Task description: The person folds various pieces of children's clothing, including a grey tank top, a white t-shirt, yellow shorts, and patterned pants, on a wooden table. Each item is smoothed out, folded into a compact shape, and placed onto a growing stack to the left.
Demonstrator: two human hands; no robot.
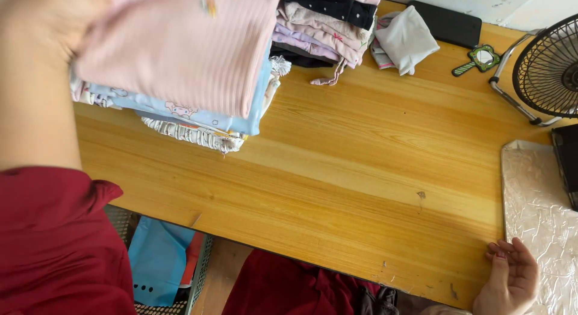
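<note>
Nearest the camera: a dark red sleeve point(54, 243) fills the lower left corner, with more red cloth at the bottom edge below the tabletop point(361, 188). Beside the sleeve, under the table edge, a mesh basket point(201, 273) holds a light blue item and something red.

Right hand point(512, 282) rests at the tabletop's near right corner, palm turned up, fingers point(503, 250) loosely curled and open, holding nothing. It lies just beside a crinkled, pale silvery mat point(536, 212) that covers the right end of the tabletop.

Middle of the wooden tabletop bare, a few scuffs near the front edge.

Left forearm runs up the left side of the view. Left hand point(54, 14) sits at the top left, blurred and very close to the lens, against the top of a folded pink ribbed garment point(180, 47). Cannot tell how the fingers are set or whether they grip it. The pink garment tops a stack of folded clothes point(198, 119): light blue printed piece beneath, then a striped frilled one, all resting on the left part of the tabletop.

Further back: a second stack point(325, 26) of pink, lilac and dark dotted pieces, touching or nearly touching the first. A loose grey-white garment point(406, 38) lies just to its right. Beyond, a flat black object point(448, 23), a small green hand mirror point(478, 59), and a black wire-cage fan point(545, 68) at the far right.
</note>
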